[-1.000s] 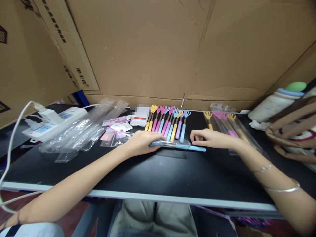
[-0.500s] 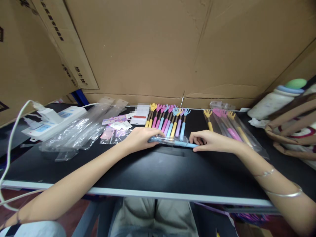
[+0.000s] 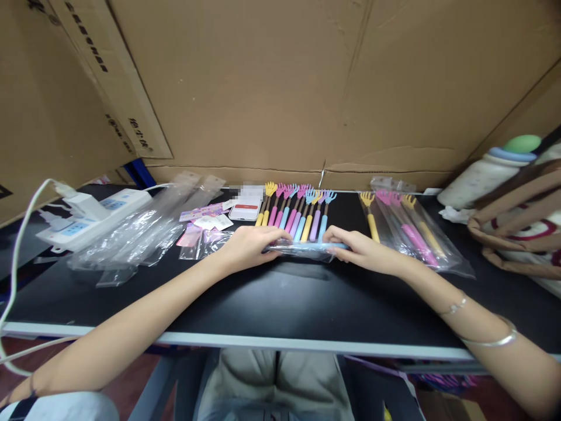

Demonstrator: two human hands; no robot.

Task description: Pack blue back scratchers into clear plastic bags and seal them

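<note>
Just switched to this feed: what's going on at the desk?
A person at a black table grips a blue scratcher in a clear sleeve, lying crosswise: left hand at one end, right hand at the other. Behind it lies a row of loose scratchers; bagged scratchers lie to the right, empty sleeves to the left.

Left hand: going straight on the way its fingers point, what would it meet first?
Probably the right hand. The left hand points right along the bagged blue back scratcher both hands hold, with the right hand at its far end. The row of back scratchers lies just behind; depth is unclear.
</note>
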